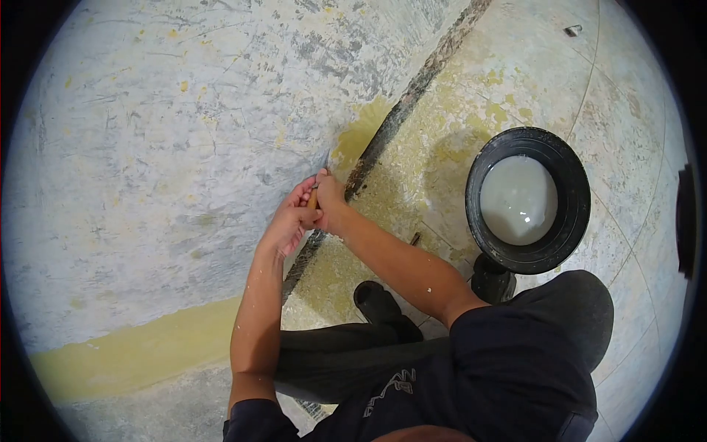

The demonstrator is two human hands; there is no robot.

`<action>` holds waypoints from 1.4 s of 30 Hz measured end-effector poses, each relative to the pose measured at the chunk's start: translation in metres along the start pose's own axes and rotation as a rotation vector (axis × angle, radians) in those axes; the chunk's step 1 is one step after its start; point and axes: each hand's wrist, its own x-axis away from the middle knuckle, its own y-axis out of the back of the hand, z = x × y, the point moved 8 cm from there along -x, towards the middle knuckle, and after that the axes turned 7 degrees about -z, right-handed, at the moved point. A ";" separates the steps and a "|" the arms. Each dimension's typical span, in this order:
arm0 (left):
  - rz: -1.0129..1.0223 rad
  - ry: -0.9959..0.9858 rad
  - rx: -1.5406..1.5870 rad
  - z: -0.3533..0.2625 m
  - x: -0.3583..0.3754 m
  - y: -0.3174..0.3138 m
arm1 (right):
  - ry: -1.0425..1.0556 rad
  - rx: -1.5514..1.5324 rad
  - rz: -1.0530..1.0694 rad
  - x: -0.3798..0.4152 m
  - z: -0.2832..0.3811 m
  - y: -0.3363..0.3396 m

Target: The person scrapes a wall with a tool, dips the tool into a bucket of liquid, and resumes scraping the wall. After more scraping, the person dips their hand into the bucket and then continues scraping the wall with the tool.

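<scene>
A scraper with an orange-brown wooden handle (313, 198) is held between my two hands, low against the wall. My right hand (331, 200) is closed around the upper part of the handle. My left hand (292, 216) has its fingers and thumb curled about the lower handle, close to the right. Most of the tool is hidden by the fingers, and its thin blade end points up at a patch of yellow paint (357, 138). Around it the wall (169, 162) is scraped to grey-white, with scratches and small yellow flecks.
A black bucket (479, 210) with whitish liquid stands on the floor to the right, by my shoe. Yellow paint flakes (398, 184) litter the tiles along the dark base strip (401, 110). A yellow painted band (147, 346) crosses the wall at lower left. A small object (573, 30) lies far right.
</scene>
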 end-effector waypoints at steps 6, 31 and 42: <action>-0.111 -0.200 -0.087 0.003 0.011 -0.012 | 0.199 0.169 -0.059 -0.005 0.016 0.011; -0.470 -0.065 0.340 0.106 -0.038 -0.003 | 0.647 0.811 -0.200 -0.019 0.027 0.049; -0.493 -0.059 0.298 0.097 -0.036 -0.006 | 0.734 0.828 -0.256 -0.036 0.030 0.056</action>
